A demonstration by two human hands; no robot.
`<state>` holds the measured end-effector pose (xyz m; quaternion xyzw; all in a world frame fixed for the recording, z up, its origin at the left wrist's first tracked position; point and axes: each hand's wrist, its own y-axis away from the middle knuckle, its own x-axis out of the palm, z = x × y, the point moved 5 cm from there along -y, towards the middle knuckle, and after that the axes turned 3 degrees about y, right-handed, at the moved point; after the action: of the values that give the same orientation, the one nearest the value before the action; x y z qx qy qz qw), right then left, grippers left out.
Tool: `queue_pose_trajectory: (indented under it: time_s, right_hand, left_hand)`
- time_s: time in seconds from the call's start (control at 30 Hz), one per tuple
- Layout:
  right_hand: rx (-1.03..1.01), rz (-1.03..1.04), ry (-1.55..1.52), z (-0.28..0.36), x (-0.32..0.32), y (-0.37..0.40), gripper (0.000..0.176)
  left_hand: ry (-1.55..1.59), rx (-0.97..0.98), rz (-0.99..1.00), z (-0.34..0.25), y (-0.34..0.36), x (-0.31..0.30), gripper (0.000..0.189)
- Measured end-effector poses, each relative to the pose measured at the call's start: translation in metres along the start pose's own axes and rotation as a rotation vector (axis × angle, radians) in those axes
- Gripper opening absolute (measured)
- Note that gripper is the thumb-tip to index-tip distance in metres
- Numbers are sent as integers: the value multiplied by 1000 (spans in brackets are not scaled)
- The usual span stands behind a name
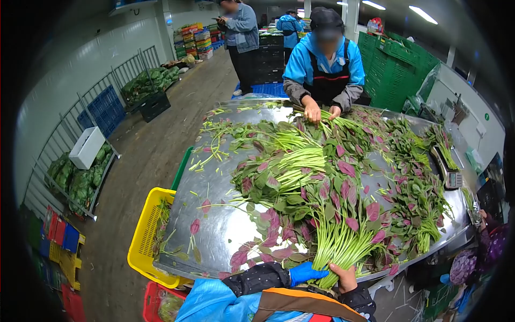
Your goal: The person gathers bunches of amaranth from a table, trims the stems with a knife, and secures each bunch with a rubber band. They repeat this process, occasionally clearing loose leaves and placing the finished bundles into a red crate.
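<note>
At the near edge of the metal table, a bundle of green stems with green and purple leaves [343,239] points away from me. My left hand [307,273], in a blue glove, is closed at the left of the stem ends. My bare right hand [343,276] wraps the same stem ends from the right, its thumb on top. A larger pile of leafy stems [300,166] lies just beyond the bundle. Loose purple leaves [257,252] are scattered to the left of my hands.
A co-worker [324,59] handles stems across the metal table [214,236]. A yellow crate [140,239] and a red crate [153,300] stand at the left. A scale [452,177] and more bundles [426,231] lie at the right.
</note>
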<state>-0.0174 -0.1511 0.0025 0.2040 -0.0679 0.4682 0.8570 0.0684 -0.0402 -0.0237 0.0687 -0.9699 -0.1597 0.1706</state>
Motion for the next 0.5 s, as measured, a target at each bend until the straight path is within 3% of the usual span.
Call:
queue_pose_trajectory:
  time_s: [0.1, 0.4, 0.5]
  right_hand:
    - [122, -1, -8, -19, -5, -8, 45]
    - [21, -82, 88, -7, -6, -2, 31]
    - [-6, -52, -72, 0, -8, -1, 25]
  left_hand:
    - [-79, -93, -33, 11, -4, -4, 53]
    - [123, 1, -143, 18, -6, -6, 44]
    - [228, 82, -117, -9, 5, 1, 44]
